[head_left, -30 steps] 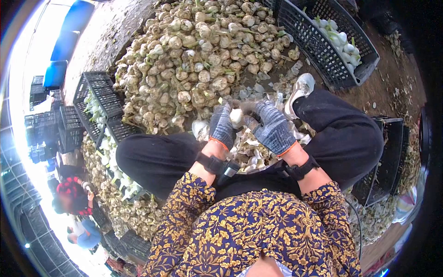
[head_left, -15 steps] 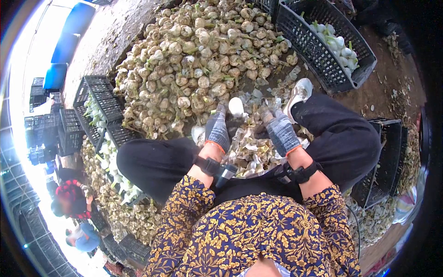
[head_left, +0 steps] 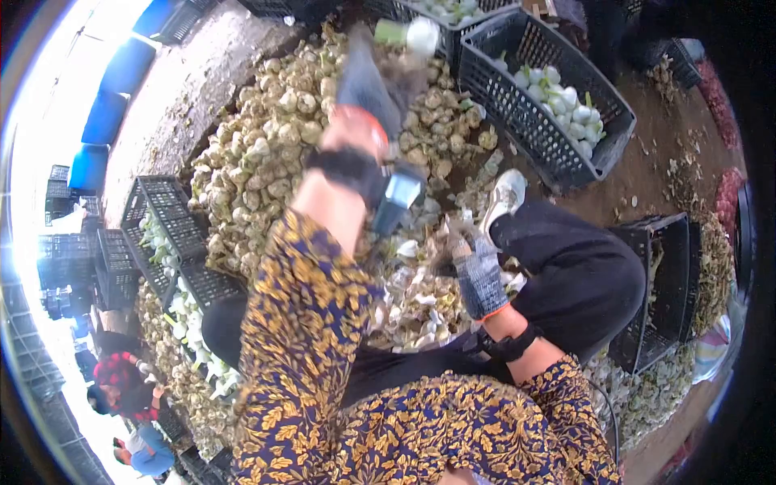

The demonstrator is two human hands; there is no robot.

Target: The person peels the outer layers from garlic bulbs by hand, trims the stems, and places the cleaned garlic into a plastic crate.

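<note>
My left hand (head_left: 376, 81), in a grey glove blurred by motion, reaches far forward over the heap of unpeeled garlic (head_left: 275, 137). At its fingertips is a clean white garlic bulb (head_left: 422, 36) with a green stem, the stem end against the fingers. My right hand (head_left: 478, 279), in a grey knitted glove with an orange cuff, stays low between my legs over a pile of garlic skins (head_left: 416, 303). Its fingers are curled in; I cannot tell what they hold.
A black crate (head_left: 546, 133) of white bulbs stands ahead right, another crate (head_left: 440, 12) behind it. Crates with stemmed garlic (head_left: 166, 234) are at the left, and a black crate (head_left: 659, 291) lies at the right. Two people (head_left: 125, 384) sit far left.
My left hand has swung forward and up from the skins pile, carrying the white bulb toward the far crates. The right hand stays near my lap. The view has shifted a little.
</note>
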